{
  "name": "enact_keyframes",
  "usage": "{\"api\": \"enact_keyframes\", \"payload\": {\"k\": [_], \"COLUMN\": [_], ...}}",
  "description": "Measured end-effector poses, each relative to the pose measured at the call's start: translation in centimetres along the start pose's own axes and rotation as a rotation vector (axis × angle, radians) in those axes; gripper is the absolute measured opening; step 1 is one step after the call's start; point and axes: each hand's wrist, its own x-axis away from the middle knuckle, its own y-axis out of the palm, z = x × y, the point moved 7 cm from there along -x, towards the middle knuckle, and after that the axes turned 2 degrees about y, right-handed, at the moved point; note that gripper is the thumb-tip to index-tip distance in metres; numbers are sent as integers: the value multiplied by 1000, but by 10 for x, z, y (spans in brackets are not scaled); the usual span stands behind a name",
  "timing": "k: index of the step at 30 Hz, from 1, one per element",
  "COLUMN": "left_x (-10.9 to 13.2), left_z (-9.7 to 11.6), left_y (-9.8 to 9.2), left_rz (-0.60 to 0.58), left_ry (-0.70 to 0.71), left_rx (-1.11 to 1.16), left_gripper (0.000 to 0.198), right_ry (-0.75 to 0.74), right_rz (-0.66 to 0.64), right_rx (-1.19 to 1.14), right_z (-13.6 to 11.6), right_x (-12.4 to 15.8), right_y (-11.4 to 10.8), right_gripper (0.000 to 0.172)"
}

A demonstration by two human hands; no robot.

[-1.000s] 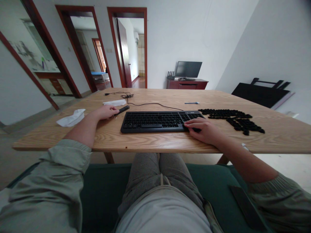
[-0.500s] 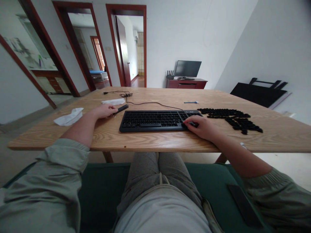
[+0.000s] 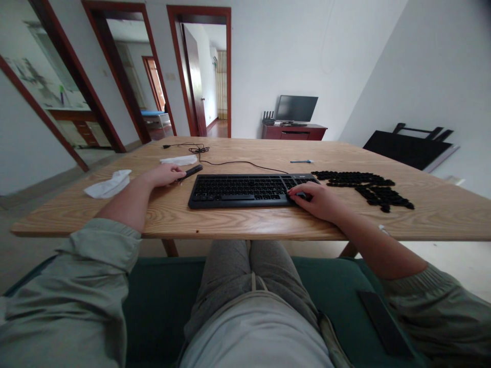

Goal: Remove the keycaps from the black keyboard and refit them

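Observation:
A black keyboard (image 3: pixel 238 203) lies lengthwise before me on the wooden table. My right hand (image 3: pixel 316 198) rests at its right end, thumb and fingers pinched together over the keys; whatever is between the fingertips is hidden. To the left of the keyboard, my left hand (image 3: pixel 166 176) is closed around a slim black stick-like tool (image 3: pixel 192 171), its far end pointing right toward the keyboard's corner. Thin strands show below the fingers, too small to name. Right of the keyboard lie many loose black keycaps (image 3: pixel 356 179) in rows.
Crumpled white tissues (image 3: pixel 109 185) lie beside my left forearm, with another white tissue (image 3: pixel 178 160) farther back. A coiled black cable (image 3: pixel 199 150) runs to the keyboard. A blue toothbrush-like stick (image 3: pixel 301 161) lies behind it. A dark flat object (image 3: pixel 384 323) rests on the green seat (image 3: pixel 164 306).
My right fingertips have shifted very slightly left over the keyboard. My left hand, the black tool and the keyboard stay in place.

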Motion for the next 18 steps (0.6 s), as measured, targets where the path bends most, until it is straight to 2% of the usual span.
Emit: {"api": "enact_keyframes", "payload": {"k": [3, 7, 14, 18], "left_x": [-1, -2, -3, -1], "left_z": [-1, -3, -1, 0], "left_y": [4, 5, 4, 4], "left_rz": [-62, -76, -60, -53], "left_ry": [9, 9, 24, 19], "left_rx": [2, 11, 7, -8], "left_gripper": [43, 43, 42, 43], "right_ry": [4, 14, 76, 64], "right_rz": [-6, -9, 12, 1], "right_rx": [-3, 9, -8, -20], "right_z": [2, 4, 9, 6], "right_x": [0, 0, 2, 2], "right_y": [1, 1, -1, -2], "right_gripper": [23, 24, 27, 24]}}
